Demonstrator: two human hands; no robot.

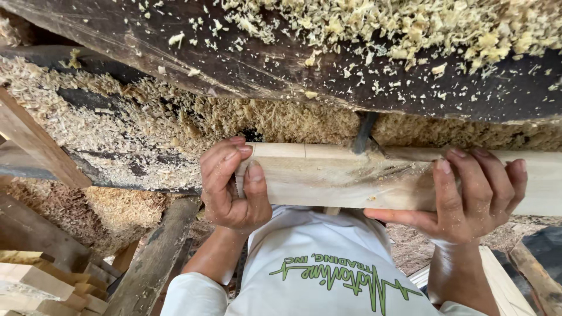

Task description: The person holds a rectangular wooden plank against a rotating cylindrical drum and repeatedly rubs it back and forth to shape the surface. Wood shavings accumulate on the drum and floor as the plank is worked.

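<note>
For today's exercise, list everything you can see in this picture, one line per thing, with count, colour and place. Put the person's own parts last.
wooden board: one, pale, held level at centre
dark metal bit: one, black, meeting the board's top edge
dark bench top: one, blackish, across the top
wood shavings: many, yellowish, on and below the bench
stacked wood blocks: several, pale, lower left
white shirt: one, green print, bottom centre
left hand: one, gripping the board's left end
right hand: one, gripping the board further right
</note>
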